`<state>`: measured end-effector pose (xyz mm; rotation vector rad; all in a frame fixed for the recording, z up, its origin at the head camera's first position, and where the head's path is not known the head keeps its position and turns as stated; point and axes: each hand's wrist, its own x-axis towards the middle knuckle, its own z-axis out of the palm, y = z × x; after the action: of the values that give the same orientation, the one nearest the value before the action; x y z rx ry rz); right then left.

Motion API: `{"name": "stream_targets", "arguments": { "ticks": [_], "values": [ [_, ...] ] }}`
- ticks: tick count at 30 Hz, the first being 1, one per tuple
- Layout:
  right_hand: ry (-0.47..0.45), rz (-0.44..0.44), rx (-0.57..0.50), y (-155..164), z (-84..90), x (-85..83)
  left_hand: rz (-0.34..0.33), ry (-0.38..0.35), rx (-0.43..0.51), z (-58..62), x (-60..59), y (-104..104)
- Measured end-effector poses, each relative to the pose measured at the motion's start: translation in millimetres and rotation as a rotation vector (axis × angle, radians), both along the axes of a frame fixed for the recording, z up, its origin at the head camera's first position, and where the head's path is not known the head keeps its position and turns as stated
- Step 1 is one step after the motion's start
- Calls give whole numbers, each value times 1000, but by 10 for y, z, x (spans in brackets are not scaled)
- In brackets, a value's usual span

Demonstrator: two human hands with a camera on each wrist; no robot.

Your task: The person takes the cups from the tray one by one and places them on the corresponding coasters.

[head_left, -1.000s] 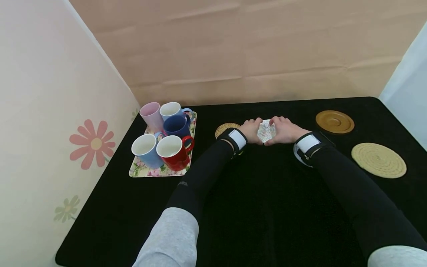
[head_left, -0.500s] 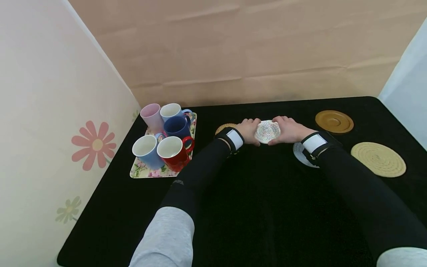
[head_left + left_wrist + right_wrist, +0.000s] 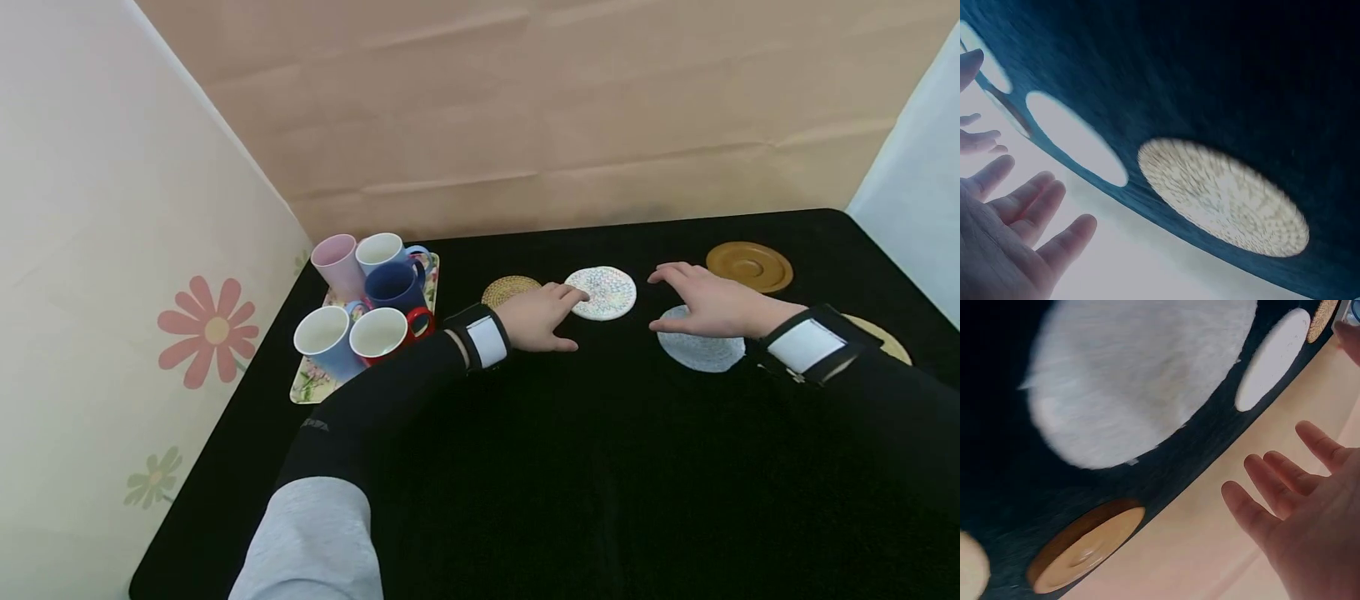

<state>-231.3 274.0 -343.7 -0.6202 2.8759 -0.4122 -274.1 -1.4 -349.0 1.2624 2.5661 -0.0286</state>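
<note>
A round white speckled coaster lies flat on the black table. Fingertips of the left hand overlap its left edge in the head view, fingers spread and nothing held. Behind that hand a tan woven coaster shows partly; the left wrist view has the whole woven coaster. The right hand, bare and with fingers extended, hovers over a round light-grey coaster, covering its upper part. In the right wrist view the grey coaster sits apart from the fingers.
A floral tray at the left bears several mugs, including a red mug and a dark blue mug. A brown wooden coaster lies at the back right. The right forearm partly hides a straw mat.
Both hands have let go of the white speckled coaster, which now lies flat. The left hand has drawn back to the left, the right hand to the right over the grey coaster.
</note>
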Motion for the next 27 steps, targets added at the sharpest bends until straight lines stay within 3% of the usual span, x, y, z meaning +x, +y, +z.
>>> {"name": "stream_targets", "arguments": {
  "ticks": [5, 11, 27],
  "values": [
    [-2, -18, -56, 164, -14, 159, -32, -15, 69, -11, 142, -136],
    [6, -31, -62, 184, -125, 259, 3, -38, 94, -67, 221, -268],
    [-36, -89, 35, 163, -371, 292, 36, -91, 176, -136, 318, -600]
  ]
}}
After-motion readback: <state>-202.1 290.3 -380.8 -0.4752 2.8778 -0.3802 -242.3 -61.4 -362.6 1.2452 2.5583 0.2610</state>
